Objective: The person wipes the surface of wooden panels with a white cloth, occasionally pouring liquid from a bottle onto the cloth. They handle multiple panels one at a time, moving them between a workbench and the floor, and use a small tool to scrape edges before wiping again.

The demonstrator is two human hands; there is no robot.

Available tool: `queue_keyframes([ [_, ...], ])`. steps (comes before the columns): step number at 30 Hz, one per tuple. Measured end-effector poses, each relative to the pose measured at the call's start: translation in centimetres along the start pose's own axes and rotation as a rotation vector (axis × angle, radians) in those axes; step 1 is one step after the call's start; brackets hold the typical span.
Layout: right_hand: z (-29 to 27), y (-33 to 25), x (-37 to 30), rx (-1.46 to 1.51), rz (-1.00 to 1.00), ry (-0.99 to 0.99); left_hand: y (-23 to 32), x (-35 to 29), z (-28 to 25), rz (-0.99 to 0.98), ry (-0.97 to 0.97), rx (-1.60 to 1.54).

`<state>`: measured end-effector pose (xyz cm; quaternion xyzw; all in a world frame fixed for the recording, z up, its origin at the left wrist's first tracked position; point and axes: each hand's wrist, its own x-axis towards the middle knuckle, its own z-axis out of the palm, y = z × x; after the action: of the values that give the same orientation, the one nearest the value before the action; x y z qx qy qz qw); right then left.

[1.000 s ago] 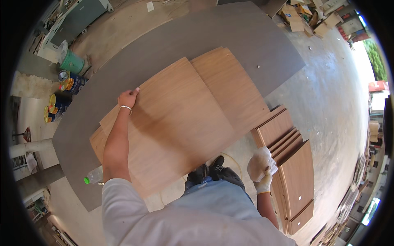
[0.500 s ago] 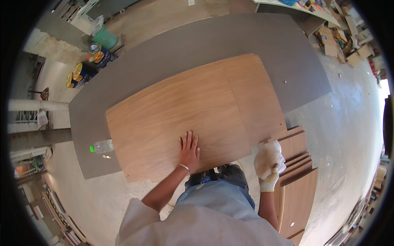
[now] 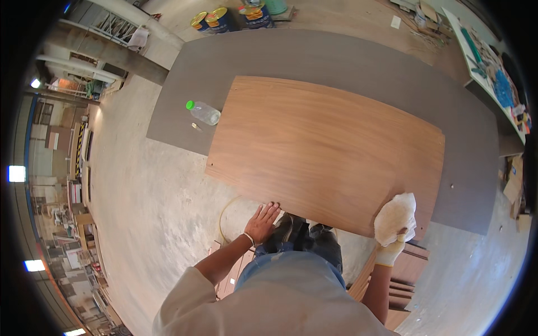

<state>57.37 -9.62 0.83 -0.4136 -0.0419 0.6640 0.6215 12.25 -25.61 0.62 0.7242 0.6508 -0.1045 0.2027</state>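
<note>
A large brown wood-grain panel (image 3: 314, 145) lies flat on a wide grey board (image 3: 224, 61). My bare left hand (image 3: 261, 223) has its fingers stretched out, with the tips at the panel's near edge. On my right hand (image 3: 390, 250) is a white knit glove. That hand grips a bunched white cloth (image 3: 397, 217) over the panel's near right corner; its fingers are partly covered by the cloth. Left of the panel, a clear plastic bottle (image 3: 206, 115) with a green cap lies on its side on the grey board, with a small pale object (image 3: 196, 127) beside it.
More brown panels (image 3: 412, 263) are stacked low by my right arm. Paint cans (image 3: 221, 20) stand beyond the far left edge. A cluttered bench (image 3: 487, 78) is at the far right. A thin yellow hose or cord (image 3: 222, 215) curves over the floor near my left hand.
My view has turned, swinging the panel and bottle round. My left hand has gone from flat on the panel to its near edge. The cloth has come from beside the panel to over its corner.
</note>
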Motion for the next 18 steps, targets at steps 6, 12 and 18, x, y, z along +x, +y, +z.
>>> queue_keyframes([
  [6, 4.0, 4.3, 0.3, 0.025, 0.135, -0.108, -3.4, -0.4, -1.5, -0.111, 0.113, -0.124],
  [12, 5.5, 11.2, -0.3, 0.024, 0.216, 0.05, -11.1, 4.7, -4.0, -0.049, 0.305, -0.2],
  [18, 4.4, 12.5, 0.5, -0.039, 0.218, 0.316, -18.2, 16.3, -8.2, 0.073, 0.462, -0.264],
])
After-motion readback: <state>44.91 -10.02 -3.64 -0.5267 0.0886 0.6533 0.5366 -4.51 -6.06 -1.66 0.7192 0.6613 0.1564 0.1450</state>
